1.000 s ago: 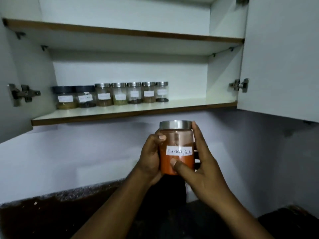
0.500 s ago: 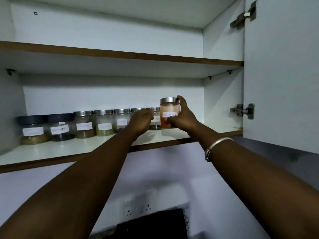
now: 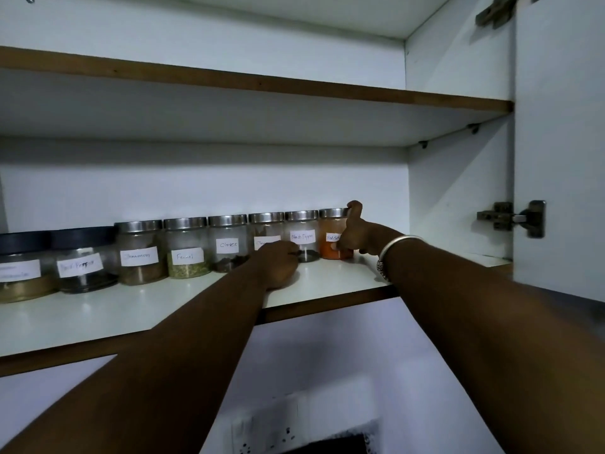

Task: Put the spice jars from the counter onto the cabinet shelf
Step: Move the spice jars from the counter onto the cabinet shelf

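Observation:
The red chilli powder jar (image 3: 330, 224), orange inside with a steel lid and a white label, stands on the lower cabinet shelf (image 3: 131, 306) at the right end of a row of several labelled spice jars. My right hand (image 3: 355, 234) wraps its right side, thumb on the label and a finger over the lid. The black pepper jar (image 3: 302, 234) is right beside it on the left. My left hand (image 3: 278, 263) rests as a loose fist on the shelf, in front of a partly hidden jar beside the cloves jar (image 3: 228, 240), holding nothing.
The shelf has bare room to the right of the red jar, up to the cabinet's side wall (image 3: 458, 198). The open cabinet door (image 3: 563, 158) with its hinge (image 3: 510, 217) hangs at the right. An upper shelf (image 3: 229, 83) runs overhead. A wall socket (image 3: 271, 434) sits below.
The red jar went from held in the air in front of the shelf to standing on it at the row's right end. My left hand dropped onto the shelf.

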`<action>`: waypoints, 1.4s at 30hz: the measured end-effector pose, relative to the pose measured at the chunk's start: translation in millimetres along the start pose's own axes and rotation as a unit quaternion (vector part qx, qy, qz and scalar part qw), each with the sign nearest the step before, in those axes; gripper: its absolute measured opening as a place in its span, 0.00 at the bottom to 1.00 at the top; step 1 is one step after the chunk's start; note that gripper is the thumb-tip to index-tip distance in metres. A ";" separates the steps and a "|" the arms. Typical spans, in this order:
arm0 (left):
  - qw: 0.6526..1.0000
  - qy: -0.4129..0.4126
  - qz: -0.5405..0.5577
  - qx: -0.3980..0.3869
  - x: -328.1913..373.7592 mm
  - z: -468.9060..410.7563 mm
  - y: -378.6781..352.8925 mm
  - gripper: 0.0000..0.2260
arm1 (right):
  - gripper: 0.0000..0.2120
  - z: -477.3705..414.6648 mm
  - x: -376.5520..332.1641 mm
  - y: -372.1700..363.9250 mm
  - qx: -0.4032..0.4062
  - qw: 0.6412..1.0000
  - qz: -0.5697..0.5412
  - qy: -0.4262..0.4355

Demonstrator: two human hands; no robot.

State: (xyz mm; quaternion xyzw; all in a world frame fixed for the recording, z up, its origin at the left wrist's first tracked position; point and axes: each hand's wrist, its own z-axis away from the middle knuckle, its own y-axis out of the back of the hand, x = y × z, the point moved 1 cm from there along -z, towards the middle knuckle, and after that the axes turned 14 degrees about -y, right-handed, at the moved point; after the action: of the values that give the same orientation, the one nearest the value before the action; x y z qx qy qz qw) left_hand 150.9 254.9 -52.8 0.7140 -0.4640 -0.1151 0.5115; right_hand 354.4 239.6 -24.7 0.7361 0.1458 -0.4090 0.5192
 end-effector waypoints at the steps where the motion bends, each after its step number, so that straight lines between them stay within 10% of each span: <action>1: 1.000 0.006 -0.003 0.001 -1.3 -0.6 -2.7 0.18 | 0.52 -3.3 1.5 -4.9 -0.002 1.000 0.001 -0.002; 22: 0.999 -0.015 -0.039 0.014 13.0 11.0 1.1 0.16 | 0.57 27.1 6.0 29.6 0.009 1.000 -0.010 0.005; 35: 0.945 -0.197 0.152 0.211 72.6 152.0 2.0 0.17 | 0.20 223.5 84.5 -27.4 0.151 0.945 -0.274 0.093; 39: 0.936 -0.256 0.148 0.191 69.7 284.6 -83.1 0.14 | 0.09 324.1 176.9 -135.3 0.109 0.978 -0.164 0.073; 42: 0.970 -0.111 0.207 0.065 55.2 379.2 -179.4 0.13 | 0.18 380.7 252.0 -205.1 -0.092 0.990 0.065 -0.085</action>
State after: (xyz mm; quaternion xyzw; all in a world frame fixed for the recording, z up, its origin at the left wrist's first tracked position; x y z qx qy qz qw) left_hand 36.4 -16.4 -356.6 0.6169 -0.6622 -0.0544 0.4219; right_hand 208.6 -64.0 -395.0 0.6560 0.0900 -0.4199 0.6207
